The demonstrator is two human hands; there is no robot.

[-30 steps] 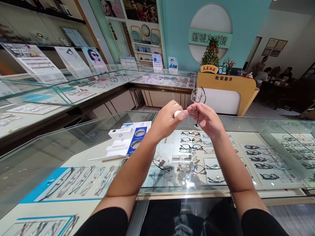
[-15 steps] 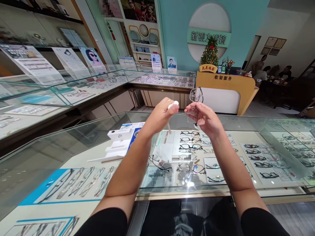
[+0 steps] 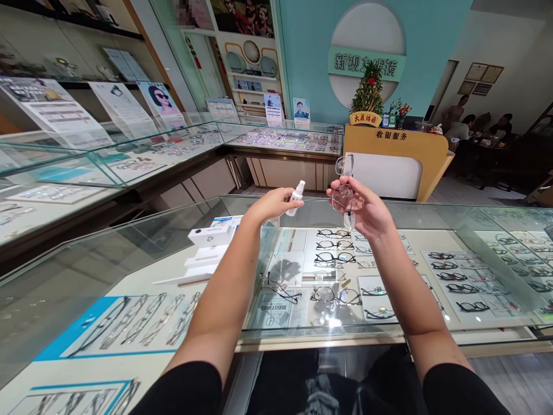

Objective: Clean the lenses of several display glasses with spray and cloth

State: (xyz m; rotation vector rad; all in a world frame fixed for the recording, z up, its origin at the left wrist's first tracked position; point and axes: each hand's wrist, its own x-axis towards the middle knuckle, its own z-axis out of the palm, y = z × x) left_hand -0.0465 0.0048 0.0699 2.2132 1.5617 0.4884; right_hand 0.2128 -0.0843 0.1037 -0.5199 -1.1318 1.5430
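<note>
A small white spray bottle (image 3: 296, 199) is gripped in my left hand (image 3: 273, 206), its nozzle end up and leaning right. My right hand (image 3: 367, 208) pinches a pair of eyeglasses (image 3: 343, 197) near the bridge. The glasses are turned on end, one lens above my fingers and the other in front of them. A gap separates the bottle from the glasses. Both hands are raised above a glass display counter (image 3: 298, 334), where several dark-framed glasses (image 3: 334, 257) lie under the glass.
White boxes (image 3: 211, 235) stand on the counter at left. Glasses on a blue-edged tray (image 3: 129, 323) lie lower left, more on a white tray (image 3: 464, 282) at right. A yellow-fronted cashier desk (image 3: 436, 147) stands behind; people (image 3: 462, 124) sit far right.
My left hand has turned and lowered, so the bottle now stands more upright with its side showing. The glasses have rotated slightly in my right hand, which moved a little to the right.
</note>
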